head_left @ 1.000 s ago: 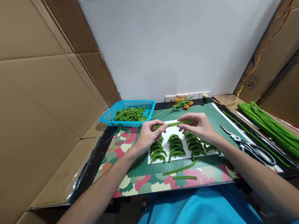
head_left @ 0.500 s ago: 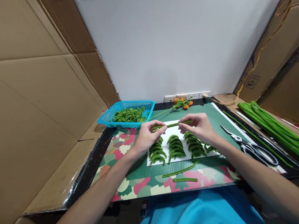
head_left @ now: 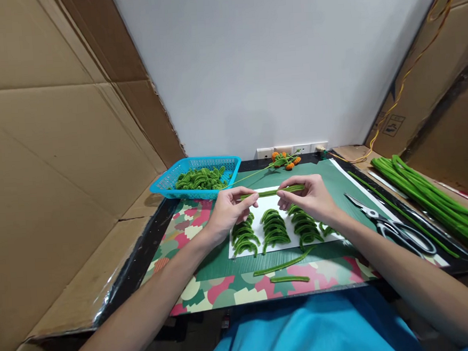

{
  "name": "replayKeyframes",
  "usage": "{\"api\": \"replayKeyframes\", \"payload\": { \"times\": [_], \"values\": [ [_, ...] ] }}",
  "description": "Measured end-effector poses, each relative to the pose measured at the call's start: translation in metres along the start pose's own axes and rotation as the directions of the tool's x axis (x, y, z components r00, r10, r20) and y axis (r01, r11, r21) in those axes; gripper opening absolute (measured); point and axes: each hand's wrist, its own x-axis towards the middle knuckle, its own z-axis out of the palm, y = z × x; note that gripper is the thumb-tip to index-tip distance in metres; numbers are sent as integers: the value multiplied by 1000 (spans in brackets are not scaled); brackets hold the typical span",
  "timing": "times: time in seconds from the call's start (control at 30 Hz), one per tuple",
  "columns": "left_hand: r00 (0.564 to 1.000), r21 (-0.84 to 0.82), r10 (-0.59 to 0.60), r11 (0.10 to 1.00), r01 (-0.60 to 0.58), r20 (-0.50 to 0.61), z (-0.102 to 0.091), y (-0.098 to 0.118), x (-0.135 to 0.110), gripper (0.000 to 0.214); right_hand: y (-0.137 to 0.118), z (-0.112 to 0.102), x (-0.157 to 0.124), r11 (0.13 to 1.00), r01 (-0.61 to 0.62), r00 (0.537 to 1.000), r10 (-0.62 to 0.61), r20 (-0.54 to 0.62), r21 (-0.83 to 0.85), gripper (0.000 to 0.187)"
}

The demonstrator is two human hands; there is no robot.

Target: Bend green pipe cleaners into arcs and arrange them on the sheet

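A short green pipe cleaner (head_left: pixel 268 193) is held level between both hands above a white sheet (head_left: pixel 281 240). My left hand (head_left: pixel 228 210) pinches its left end and my right hand (head_left: pixel 310 198) pinches its right end. Under the hands, on the white sheet, lie rows of bent green pipe-cleaner arches (head_left: pixel 274 229). Two loose green pieces (head_left: pixel 282 264) rest on the patterned mat (head_left: pixel 210 289) nearer to me.
A blue basket (head_left: pixel 196 177) of bent green pieces stands at the back left. Scissors (head_left: pixel 393 227) lie to the right, beside a bundle of long green pipe cleaners (head_left: pixel 432 199). An orange-flowered sprig (head_left: pixel 285 162) lies by the wall sockets. Cardboard walls close both sides.
The hands have stayed in nearly the same place with the pipe cleaner between them; the fingers shifted slightly along it. The view has drifted a little.
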Motion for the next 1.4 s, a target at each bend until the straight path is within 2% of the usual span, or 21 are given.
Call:
{"api": "replayKeyframes", "payload": {
  "times": [0.23, 0.8, 1.07, 1.27, 1.4],
  "values": [
    [999, -18, -2, 1000, 3, 43, 1, -1, -2, 39, 0, -2, -2, 996, 50, 999, -50, 4, -74, 29],
    [1000, -17, 27, 999, -27, -8, 0, 1, -3, 40, 2, -4, -2, 988, 43, 999, -39, 26, -148, 37],
    [997, 5, 64, 998, -64, -39, -1, 3, -2, 41, 3, -5, -1, 983, 103, 995, -102, 13, -151, 35],
    [997, -8, 69, 998, -69, -35, -1, 0, -1, 40, 3, -5, -1, 988, 70, 997, -71, -5, -136, 32],
    [993, -44, 93, 994, -96, -70, -2, -2, -1, 40, 0, -3, 0, 991, 68, 998, -68, -1, -117, 29]
  ]
}}
